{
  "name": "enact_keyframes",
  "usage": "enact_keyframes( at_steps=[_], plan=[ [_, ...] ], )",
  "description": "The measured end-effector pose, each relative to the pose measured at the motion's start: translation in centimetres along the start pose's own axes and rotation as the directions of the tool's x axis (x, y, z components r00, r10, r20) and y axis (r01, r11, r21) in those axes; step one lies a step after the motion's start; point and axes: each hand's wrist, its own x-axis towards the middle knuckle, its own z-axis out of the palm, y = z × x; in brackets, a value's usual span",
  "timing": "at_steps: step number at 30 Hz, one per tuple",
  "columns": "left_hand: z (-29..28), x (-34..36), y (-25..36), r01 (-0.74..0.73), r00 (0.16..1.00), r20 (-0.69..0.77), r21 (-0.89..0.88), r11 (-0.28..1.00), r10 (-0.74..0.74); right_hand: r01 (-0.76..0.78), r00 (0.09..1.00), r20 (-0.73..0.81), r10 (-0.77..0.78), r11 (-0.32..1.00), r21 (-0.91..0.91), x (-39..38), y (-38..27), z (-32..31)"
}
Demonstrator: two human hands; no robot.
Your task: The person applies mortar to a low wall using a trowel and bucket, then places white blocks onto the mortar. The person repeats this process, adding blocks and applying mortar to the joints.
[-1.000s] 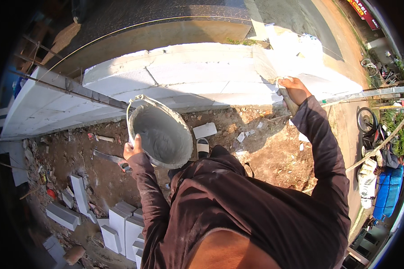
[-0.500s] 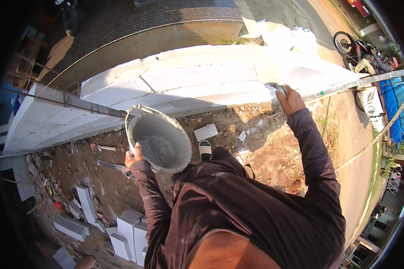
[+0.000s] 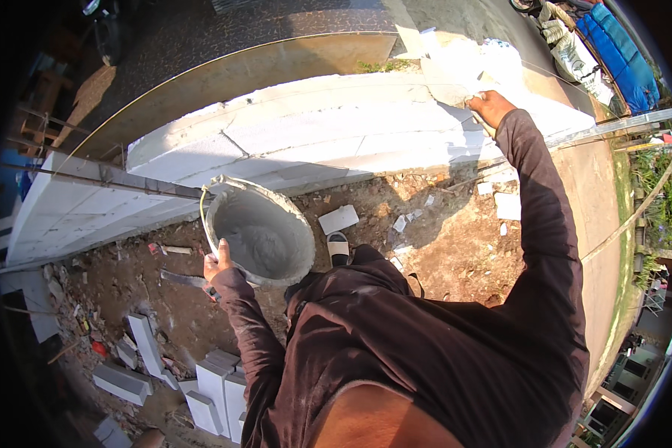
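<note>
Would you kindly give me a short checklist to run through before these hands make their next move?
1. Bucket in hand: ok; the left hand holds the bucket at its rim, thumb on the near side.
2. Mix available: ok; grey mix lies inside the bucket.
3. Grip on the tool: ok; the right hand is closed around the tool handle beside the white block wall.
4. Mix on the tool: cannot tell; glare washes out its far end.
5. Uncluttered footing: not ok; a loose white block piece lies just ahead of the sandal.
</note>
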Motion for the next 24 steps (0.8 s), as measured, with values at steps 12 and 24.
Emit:
enact_keyframes(
  at_steps=[12, 24],
  plan=[
    [-0.6, -1.3, 1.1, 0.1, 0.995, -0.012, -0.17, 0.98, -0.104, 0.026, 0.972, -0.21, 0.106, 0.838, 0.545, -13.0, 7.7, 8.5],
    [-2.4, -3.4, 6.3, 0.058, 0.995, 0.075, 0.036, 0.998, -0.061, 0.781, 0.622, 0.53, -0.576, 0.498, -0.376, -10.6, -10.5, 26.4]
  ],
)
